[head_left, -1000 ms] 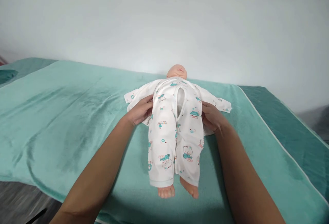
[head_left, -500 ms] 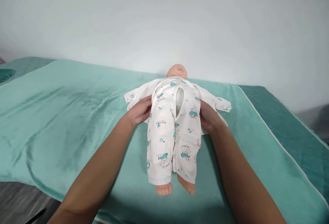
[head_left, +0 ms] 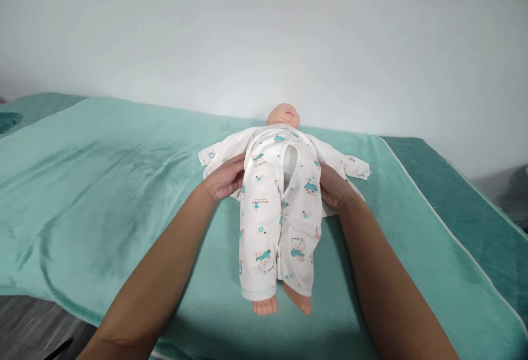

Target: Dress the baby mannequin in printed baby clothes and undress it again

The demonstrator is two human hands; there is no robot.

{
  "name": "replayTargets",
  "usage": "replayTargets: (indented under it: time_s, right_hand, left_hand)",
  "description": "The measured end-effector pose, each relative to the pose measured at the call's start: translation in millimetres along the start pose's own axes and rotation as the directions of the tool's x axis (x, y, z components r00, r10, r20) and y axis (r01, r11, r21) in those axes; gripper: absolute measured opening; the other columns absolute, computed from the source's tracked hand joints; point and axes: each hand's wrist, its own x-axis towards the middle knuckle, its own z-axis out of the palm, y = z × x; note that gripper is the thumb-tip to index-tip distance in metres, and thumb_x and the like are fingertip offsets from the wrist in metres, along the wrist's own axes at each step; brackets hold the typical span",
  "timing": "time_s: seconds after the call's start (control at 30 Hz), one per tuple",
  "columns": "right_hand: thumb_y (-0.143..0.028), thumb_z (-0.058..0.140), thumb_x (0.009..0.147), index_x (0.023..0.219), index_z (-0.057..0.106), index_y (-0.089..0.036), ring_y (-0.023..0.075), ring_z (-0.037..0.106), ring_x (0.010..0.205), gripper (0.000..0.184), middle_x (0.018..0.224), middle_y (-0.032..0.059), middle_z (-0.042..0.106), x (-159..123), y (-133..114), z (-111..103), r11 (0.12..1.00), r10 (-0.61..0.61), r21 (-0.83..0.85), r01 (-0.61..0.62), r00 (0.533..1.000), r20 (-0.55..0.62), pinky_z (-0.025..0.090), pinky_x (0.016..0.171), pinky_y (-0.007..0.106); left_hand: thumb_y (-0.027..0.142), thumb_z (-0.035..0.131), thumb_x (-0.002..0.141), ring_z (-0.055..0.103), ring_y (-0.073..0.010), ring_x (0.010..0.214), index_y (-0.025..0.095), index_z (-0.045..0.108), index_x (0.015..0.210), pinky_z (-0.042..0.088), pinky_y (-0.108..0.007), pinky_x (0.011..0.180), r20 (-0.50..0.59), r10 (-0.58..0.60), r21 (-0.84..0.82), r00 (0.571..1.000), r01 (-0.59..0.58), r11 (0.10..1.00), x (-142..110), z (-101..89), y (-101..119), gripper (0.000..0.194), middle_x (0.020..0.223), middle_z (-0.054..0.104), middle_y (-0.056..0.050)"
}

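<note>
A baby doll (head_left: 282, 115) lies on its back, head toward the wall and bare feet toward me. It wears a white long-sleeved top (head_left: 239, 142) and white baby trousers (head_left: 259, 222) printed with teal bears and houses; an oval opening shows at the crotch. My left hand (head_left: 226, 177) is curled against the trousers at the doll's hip on the left, its fingertips tucked behind the cloth. On the opposite hip my right hand (head_left: 333, 185) grips the trousers the same way, most of its fingers hidden. Both sleeves spread out sideways.
Under the doll is a light-green plush blanket (head_left: 119, 184), over a darker green cover (head_left: 449, 184) at the right. A white wall (head_left: 264, 41) rises right behind the doll's head. Grey floor (head_left: 33, 324) shows beyond the edge at the lower left.
The trouser legs and feet have shifted slightly, the left-hand leg a little to the right. Both hands stay at the doll's hips.
</note>
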Motion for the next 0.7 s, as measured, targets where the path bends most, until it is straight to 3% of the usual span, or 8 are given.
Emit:
replayTargets:
  time_s: [0.23, 0.4, 0.53, 0.7]
  right_hand:
    - [-0.023, 0.077, 0.075, 0.099, 0.073, -0.024, 0.0229, 0.073, 0.082, 0.025, 0.093, 0.0041, 0.079, 0, 0, -7, 0.998, 0.043, -0.058, -0.041, 0.999, 0.033, 0.064, 0.071, 0.036]
    - [-0.029, 0.076, 0.074, 0.1, 0.072, -0.025, 0.0231, 0.071, 0.078, 0.026, 0.09, 0.0033, 0.078, 0, 3, 1, 0.999, -0.034, -0.028, 0.032, 0.997, -0.062, 0.061, 0.067, 0.036]
    - [-0.031, 0.078, 0.072, 0.098, 0.071, -0.026, 0.0246, 0.07, 0.085, 0.027, 0.093, 0.0033, 0.077, -4, 0, 13, 0.988, -0.128, -0.103, 0.112, 0.978, -0.164, 0.061, 0.075, 0.038]
    - [-0.04, 0.08, 0.069, 0.104, 0.069, -0.027, 0.0286, 0.069, 0.103, 0.039, 0.106, 0.005, 0.077, -6, -7, 20, 0.985, -0.167, -0.07, 0.158, 0.975, -0.148, 0.059, 0.087, 0.042]
  left_hand:
    - [0.029, 0.077, 0.081, 0.073, -0.0193, 0.086, 0.022, 0.07, 0.124, 0.062, -0.027, 0.072, -0.014, 0.012, 0.011, 1.0, -0.012, 1.0, -1, 1.9, 3, 0.044, 0.104, 0.078, -0.008]
    - [0.021, 0.078, 0.075, 0.07, -0.0153, 0.075, 0.02, 0.074, 0.114, 0.06, -0.025, 0.066, -0.039, 0.023, 0.0, 0.999, -0.023, 1.0, -2, 4.4, 3, 0.039, 0.097, 0.078, -0.006]
    - [0.021, 0.077, 0.073, 0.065, -0.0139, 0.067, 0.019, 0.076, 0.102, 0.056, -0.024, 0.059, -0.099, 0.059, -0.017, 0.993, -0.061, 0.998, -3, 9.8, 4, 0.029, 0.083, 0.076, -0.003]
    - [0.032, 0.074, 0.079, 0.067, -0.0184, 0.069, 0.016, 0.075, 0.09, 0.057, -0.029, 0.063, -0.202, 0.089, 0.013, 0.975, -0.088, 0.996, 0, 17.9, 2, 0.019, 0.07, 0.072, -0.003]
